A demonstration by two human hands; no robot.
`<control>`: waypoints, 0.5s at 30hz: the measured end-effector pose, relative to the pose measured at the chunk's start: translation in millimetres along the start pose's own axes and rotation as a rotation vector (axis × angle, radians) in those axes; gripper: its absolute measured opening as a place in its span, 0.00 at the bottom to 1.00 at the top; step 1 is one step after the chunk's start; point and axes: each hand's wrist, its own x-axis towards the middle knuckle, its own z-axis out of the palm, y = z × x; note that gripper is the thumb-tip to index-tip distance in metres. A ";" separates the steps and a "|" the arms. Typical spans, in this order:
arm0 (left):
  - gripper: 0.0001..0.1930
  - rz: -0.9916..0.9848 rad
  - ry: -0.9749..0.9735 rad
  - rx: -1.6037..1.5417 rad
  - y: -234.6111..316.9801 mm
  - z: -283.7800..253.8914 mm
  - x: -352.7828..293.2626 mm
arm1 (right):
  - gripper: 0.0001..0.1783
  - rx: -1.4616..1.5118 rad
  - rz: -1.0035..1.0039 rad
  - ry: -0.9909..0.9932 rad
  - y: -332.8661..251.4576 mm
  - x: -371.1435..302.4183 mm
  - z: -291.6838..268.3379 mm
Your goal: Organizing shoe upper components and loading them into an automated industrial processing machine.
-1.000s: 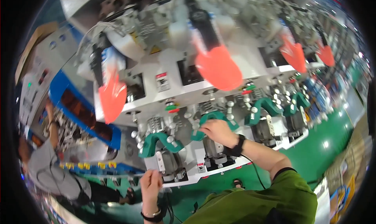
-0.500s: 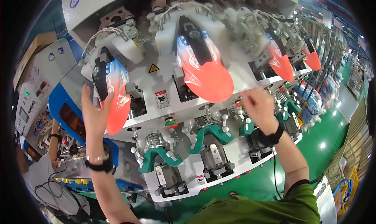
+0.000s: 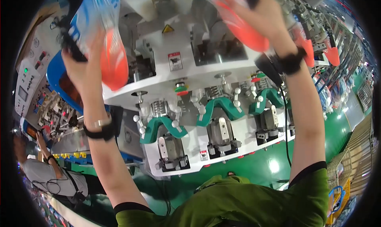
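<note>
My left hand point(image 3: 84, 70) is closed on a blue, white and coral shoe upper point(image 3: 115, 60) with a black tongue, which hangs toe down at the machine's left side. Blur smears the fingers that lie against the upper. At the top right, my right hand point(image 3: 266, 18) grips a second shoe upper point(image 3: 240, 26) of the same colours, toe down. The top of each upper is cut off by the picture's edge. Both uppers are in front of the white machine point(image 3: 158, 84), over its upper stations.
Green curved clamps point(image 3: 220, 108) line the machine's lower front, above metal blocks point(image 3: 219, 133). More coral-toed uppers point(image 3: 330, 54) hang at the right. A black cable point(image 3: 286, 127) drops beside my right arm. A co-worker in grey point(image 3: 43, 173) stands at a neighbouring machine on the left.
Both hands have moved up. My left hand has gripped the left upper and raised it; the right has taken hold of the middle upper and lifted it from its station.
</note>
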 end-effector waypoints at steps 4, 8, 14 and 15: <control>0.37 -0.205 -0.150 0.008 0.7 -61.0 -138.6 | 0.44 0.249 -0.043 -0.026 -9.4 -150.0 -21.0; 0.42 -0.585 -0.232 0.218 -7.2 -97.4 -283.8 | 0.47 0.263 0.504 -0.459 -15.8 -319.9 -33.5; 0.44 -0.638 -0.728 0.713 -6.7 -92.3 -367.5 | 0.48 -0.089 0.551 -0.922 -24.8 -423.9 36.3; 0.41 -0.553 -0.759 0.725 -13.0 -93.2 -371.3 | 0.48 -0.118 0.525 -0.874 -27.3 -422.6 43.6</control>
